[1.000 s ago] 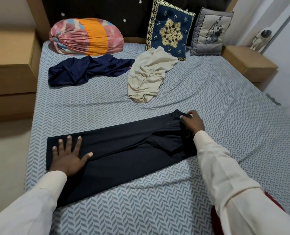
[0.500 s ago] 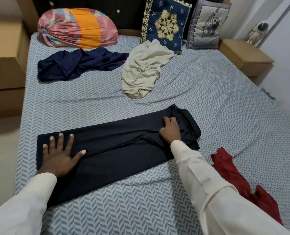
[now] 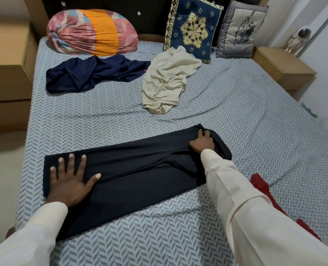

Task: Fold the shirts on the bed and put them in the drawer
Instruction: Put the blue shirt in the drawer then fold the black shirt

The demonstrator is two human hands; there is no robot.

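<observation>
On the near half of the bed (image 3: 255, 121), the black shirt (image 3: 140, 179) lies as a long strip, sides already folded in, running from lower left up toward the right. The other shirts sit further up: a navy shirt (image 3: 94, 75) and a beige shirt (image 3: 167, 81) near the pillows, both in heaps, plus something red (image 3: 261, 187) just beside the right sleeve.

My take on doing this step well: flatten the strip before folding it across. There's a ridge of loose cloth through the middle, so I'd smooth from the hem end toward the collar end, keep the long edges parallel, and only then bring one end over the other. If the bunching at the collar end gets folded in, it'll probably come out lumpy in the drawer.

Hands: the left hand (image 3: 71, 183) is flat with fingers spread wide, palm pressing the hem end down and holding nothing. The right hand (image 3: 202, 144) is on the collar end with its fingers bent onto the cloth. I can't tell if it's pinching a fold or just pressing.
</observation>
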